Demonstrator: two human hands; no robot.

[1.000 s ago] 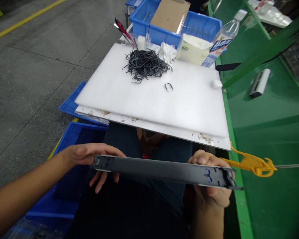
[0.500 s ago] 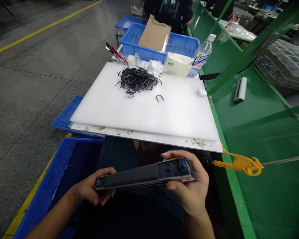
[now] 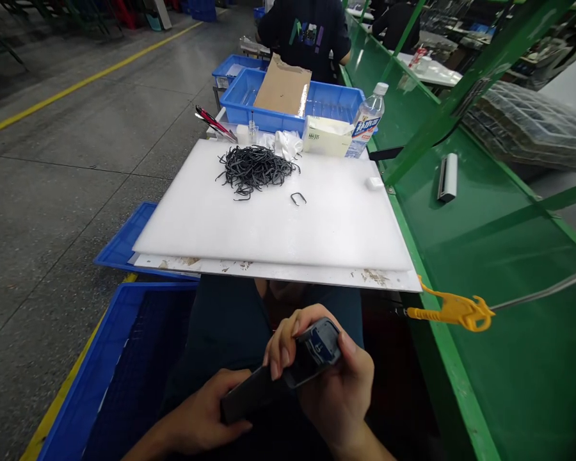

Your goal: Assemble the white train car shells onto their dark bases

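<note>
We have a long dark grey metal rail (image 3: pixel 256 394), its grey end cap (image 3: pixel 319 346) marked with blue, at six o'clock, low over our dark trousers and tilted towards two o'clock. Our right hand (image 3: pixel 329 384) is wrapped around the capped end, fingers closed over it, and our left hand (image 3: pixel 199 410) clamps the other end from below. At twelve o'clock, a white plastic cutting board (image 3: pixel 317 243) lies on a stained white sheet (image 3: pixel 278 274), bearing a tangle of thin black strips (image 3: pixel 254 171) and one U-shaped black clip (image 3: pixel 297 198). At three o'clock, a yellow plastic hook (image 3: pixel 454 310) lies against a green workbench (image 3: pixel 509 384); at nine o'clock sits a blue plastic crate (image 3: pixel 163 287).
</note>
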